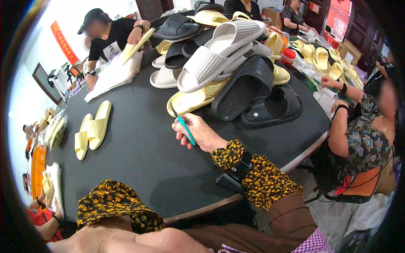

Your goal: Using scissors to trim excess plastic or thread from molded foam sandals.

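My right hand is closed round a slim teal-handled tool. Its thin dark tip reaches up to the edge of a yellow slipper at the front of a heaped pile. A black slipper and a pale grey slipper lie in the same pile, just beyond that hand. My left hand is very close at the bottom, bent back under its floral sleeve; its fingers are out of sight. A pair of yellow slippers lies on the table at left.
The dark round table spreads before me. Across it, a person handles a yellow slipper over clear plastic bags. Another person sits at right beside grey slippers. More yellow slippers are heaped at far right. An orange crate stands left.
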Available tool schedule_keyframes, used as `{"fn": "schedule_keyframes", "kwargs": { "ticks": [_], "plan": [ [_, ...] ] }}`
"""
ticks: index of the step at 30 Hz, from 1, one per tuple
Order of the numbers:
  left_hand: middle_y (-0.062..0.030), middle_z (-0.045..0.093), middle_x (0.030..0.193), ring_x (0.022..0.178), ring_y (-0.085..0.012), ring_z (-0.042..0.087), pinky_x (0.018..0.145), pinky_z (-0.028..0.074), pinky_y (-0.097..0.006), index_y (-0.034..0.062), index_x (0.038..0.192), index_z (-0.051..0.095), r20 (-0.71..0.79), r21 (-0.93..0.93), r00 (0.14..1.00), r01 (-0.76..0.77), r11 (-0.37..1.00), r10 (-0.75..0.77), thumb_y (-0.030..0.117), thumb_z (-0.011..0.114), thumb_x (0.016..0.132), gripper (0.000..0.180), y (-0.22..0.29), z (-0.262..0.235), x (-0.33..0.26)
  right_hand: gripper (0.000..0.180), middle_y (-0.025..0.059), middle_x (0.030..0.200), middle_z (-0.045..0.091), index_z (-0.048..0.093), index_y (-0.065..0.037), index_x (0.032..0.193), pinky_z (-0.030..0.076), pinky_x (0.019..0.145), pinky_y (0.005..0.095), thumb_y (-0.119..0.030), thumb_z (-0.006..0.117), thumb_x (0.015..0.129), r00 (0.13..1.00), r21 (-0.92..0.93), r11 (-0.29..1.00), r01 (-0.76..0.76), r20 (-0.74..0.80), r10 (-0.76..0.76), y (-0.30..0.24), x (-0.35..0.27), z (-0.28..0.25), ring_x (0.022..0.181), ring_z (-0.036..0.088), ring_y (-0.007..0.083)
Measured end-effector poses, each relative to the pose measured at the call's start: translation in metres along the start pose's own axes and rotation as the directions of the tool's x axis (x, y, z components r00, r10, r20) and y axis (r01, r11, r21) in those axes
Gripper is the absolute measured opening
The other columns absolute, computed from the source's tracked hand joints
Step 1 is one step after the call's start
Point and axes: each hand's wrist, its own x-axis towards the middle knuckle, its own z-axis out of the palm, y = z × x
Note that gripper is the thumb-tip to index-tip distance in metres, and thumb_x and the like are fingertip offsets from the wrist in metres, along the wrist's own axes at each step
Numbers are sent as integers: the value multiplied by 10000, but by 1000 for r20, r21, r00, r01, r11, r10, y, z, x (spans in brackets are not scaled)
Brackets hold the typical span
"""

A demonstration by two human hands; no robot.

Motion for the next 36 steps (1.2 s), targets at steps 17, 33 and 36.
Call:
{"fn": "schedule_keyframes", "kwargs": {
  "ticks": [17, 33, 36],
  "plan": [
    [-74, 555, 730, 668, -238, 540, 665, 476, -446, 36, 925, 576, -96, -11, 993, 70, 998, -70, 294, 411, 948, 307, 3, -1, -4, 314, 27, 714, 548, 521, -40, 986, 416, 411, 202, -312, 609, 855, 1000, -16, 1000, -21, 2, 21, -3, -4, -1, 518, 527, 71],
    [-93, 575, 714, 697, -258, 542, 714, 482, -467, 39, 778, 654, -66, 111, 951, 307, 945, -301, 456, 401, 943, 515, -27, -71, -64, 221, 28, 692, 558, 536, -67, 976, 400, 398, 209, -254, 589, 870, 997, -28, 999, -24, -69, 22, -3, 0, -4, 493, 523, 80],
    [-64, 579, 901, 819, -102, 531, 752, 425, -240, -38, 1027, 607, -255, 107, 750, 649, 753, -610, 240, 454, 953, 326, -19, -97, -109, 234, 24, 695, 555, 535, -71, 955, 405, 413, 205, -278, 597, 865, 998, -53, 998, -41, -39, 39, -6, -2, 6, 508, 526, 76]
  ]
}}
